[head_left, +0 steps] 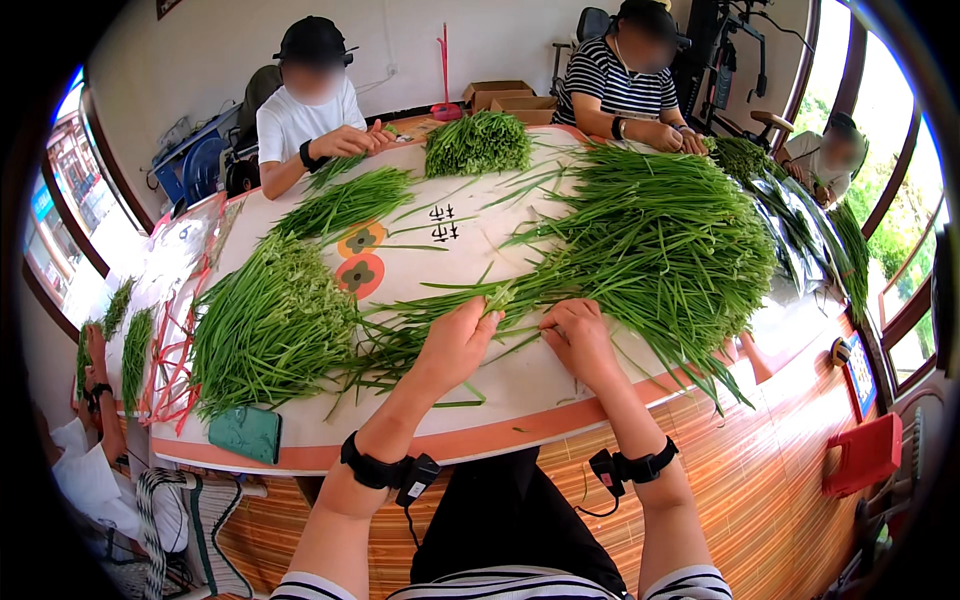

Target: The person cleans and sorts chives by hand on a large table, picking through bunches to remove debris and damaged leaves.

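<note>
Over the near middle of the table, my left hand [462, 335] is closed round a few green flowering chive stems [500, 298], their budded tips poking out past the thumb. A short way to its right, my right hand [580, 338] has its fingers pinched together on the chive stems at the edge of the big heap; how many it grips is hidden. That large loose chive heap [665, 225] spreads over the right of the table. At the left lies another thick chive pile [275, 315], tips toward me. Stray stems lie between the piles, under my wrists.
The white table [480, 225] has an orange rim. A green phone case [246, 433] lies at its near left edge, beside red ties [180, 365]. Two people sit across, handling stems; others sit at far left and right. A red stool [862, 455] stands on the right.
</note>
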Motion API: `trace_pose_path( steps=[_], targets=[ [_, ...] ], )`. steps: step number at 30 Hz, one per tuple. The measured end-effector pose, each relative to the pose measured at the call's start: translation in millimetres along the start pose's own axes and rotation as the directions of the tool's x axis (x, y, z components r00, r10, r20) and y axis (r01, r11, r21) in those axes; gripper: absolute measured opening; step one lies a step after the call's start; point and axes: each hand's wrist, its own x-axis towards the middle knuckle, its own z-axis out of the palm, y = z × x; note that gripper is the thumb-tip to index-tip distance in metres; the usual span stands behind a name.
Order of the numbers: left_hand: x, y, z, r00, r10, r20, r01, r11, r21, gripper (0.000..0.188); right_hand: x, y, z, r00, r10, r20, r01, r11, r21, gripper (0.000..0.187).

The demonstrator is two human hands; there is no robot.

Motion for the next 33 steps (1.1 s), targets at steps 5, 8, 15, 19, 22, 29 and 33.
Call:
trace_pose_path(
  steps=[5,8,15,19,22,29,33],
  targets=[
    [0,0,-1,1.0,0.01,0.01,-0.011,0.999,0.053,0.023,1,-5,-2,1.0,0.029,-0.003,-0.029,1.0,0.005,0.011],
    [1,1,1,1.0,0.023,-0.001,-0.023,0.997,0.067,0.024,1,-1,-1,1.0,-0.008,-0.004,0.008,1.0,-0.024,0.012],
    [5,-3,7,0.911,0.395,-0.118,-0.36,0.901,0.241,0.022,3,-34,2,0.998,-0.049,-0.028,0.051,0.995,0.082,0.006],
    [-1,7,2,0.982,0.159,0.098,-0.178,0.952,0.248,0.02,0,-51,9,0.998,-0.018,-0.056,0.031,0.972,0.235,0.008],
    [-2,8,1,0.991,0.006,0.134,-0.034,0.978,0.207,0.018,1,-58,8,0.997,0.051,-0.054,-0.031,0.947,0.319,0.011],
    [0,-5,2,0.993,0.102,-0.056,-0.091,0.982,0.165,0.019,-1,-43,8,0.974,0.227,0.013,-0.213,0.891,0.402,0.016],
    [0,-6,2,0.993,0.111,-0.045,-0.098,0.971,0.218,0.019,0,-45,5,0.963,0.269,0.024,-0.257,0.884,0.392,0.016]
  ],
)
